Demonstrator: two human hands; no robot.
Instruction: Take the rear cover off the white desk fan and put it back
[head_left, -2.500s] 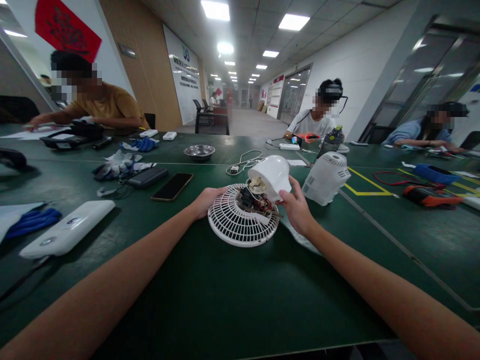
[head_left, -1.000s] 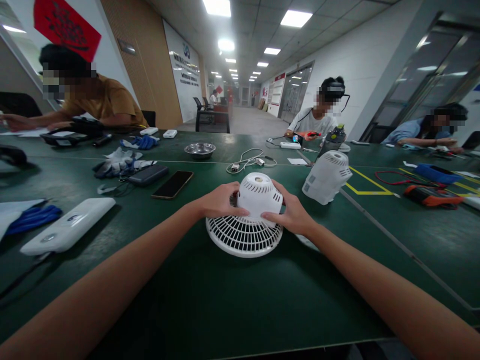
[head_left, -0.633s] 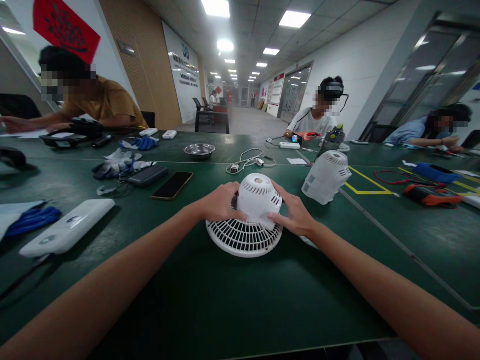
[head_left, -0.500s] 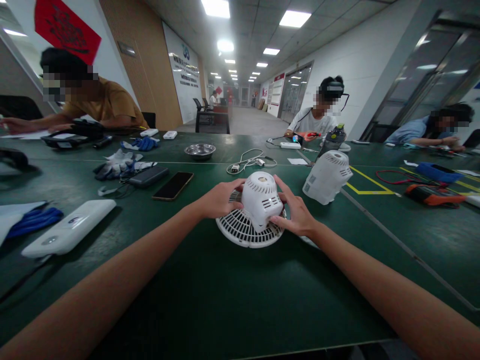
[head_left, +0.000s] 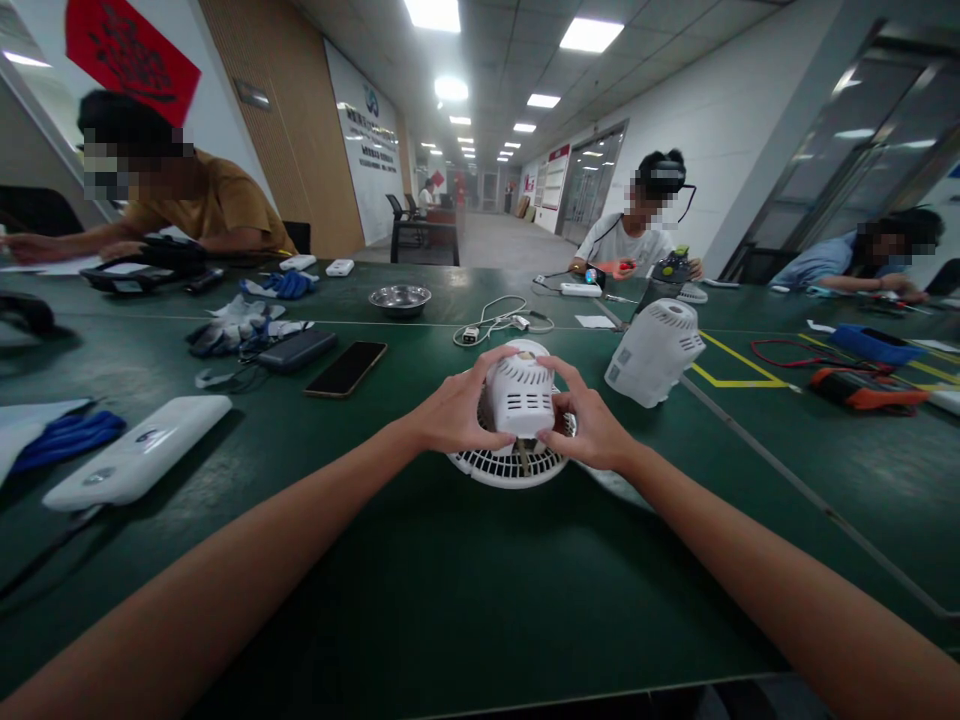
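Observation:
Between my two hands is a white vented plastic fan motor cover (head_left: 522, 400), its slots facing me. My left hand (head_left: 463, 408) grips its left side, thumb low and fingers over the top edge. On the other side my right hand (head_left: 589, 418) holds it the same way, thumb at the lower front corner. Below the cover lies a round white fan grille (head_left: 510, 468) on the green table; whether the two touch is hidden. To the right stands another white vented housing (head_left: 654, 355), slightly tilted, with a label on its side.
Left of my hands lie a phone (head_left: 346, 369), a dark power bank (head_left: 298, 352) and a white device (head_left: 139, 452). Farther back are a metal bowl (head_left: 400, 300) and a white cable (head_left: 491, 318). A multimeter (head_left: 866, 392) lies at right. Several people sit around the table.
The cover has turned in my hands, so its slotted side now faces me. Both hands have shifted their grip around it, and the grille beneath has moved slightly right.

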